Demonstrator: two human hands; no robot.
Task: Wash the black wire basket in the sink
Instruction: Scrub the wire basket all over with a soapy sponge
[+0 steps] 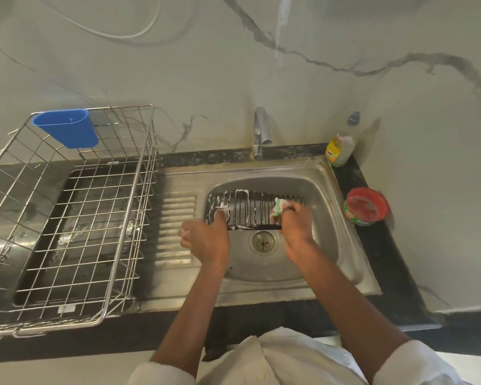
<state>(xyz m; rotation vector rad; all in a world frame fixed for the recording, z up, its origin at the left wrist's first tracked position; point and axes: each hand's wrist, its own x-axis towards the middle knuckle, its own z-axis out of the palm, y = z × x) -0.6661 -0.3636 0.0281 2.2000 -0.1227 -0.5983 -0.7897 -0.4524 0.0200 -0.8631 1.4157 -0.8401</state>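
A steel sink (pixel 325 190) is sitting in a dark bench. The left hand (pixel 206 240) is gripping the soapy black wire basket (pixel 250 209) in the bowl while the right hand (pixel 295 220) is clutching a sponge (pixel 279 207) against its wires: scrubbing step; rinsing probably comes next.

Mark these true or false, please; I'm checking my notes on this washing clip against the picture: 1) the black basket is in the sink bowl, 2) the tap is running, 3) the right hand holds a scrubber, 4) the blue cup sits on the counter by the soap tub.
1) True: the black wire basket lies in the sink, streaked with suds.
2) False: no water shows coming from the tap.
3) True: the right hand grips a green scrubber against the wires, while the left hand holds the basket's other end.
4) False: the blue cup hangs on the steel drying rack, far from the red soap tub.
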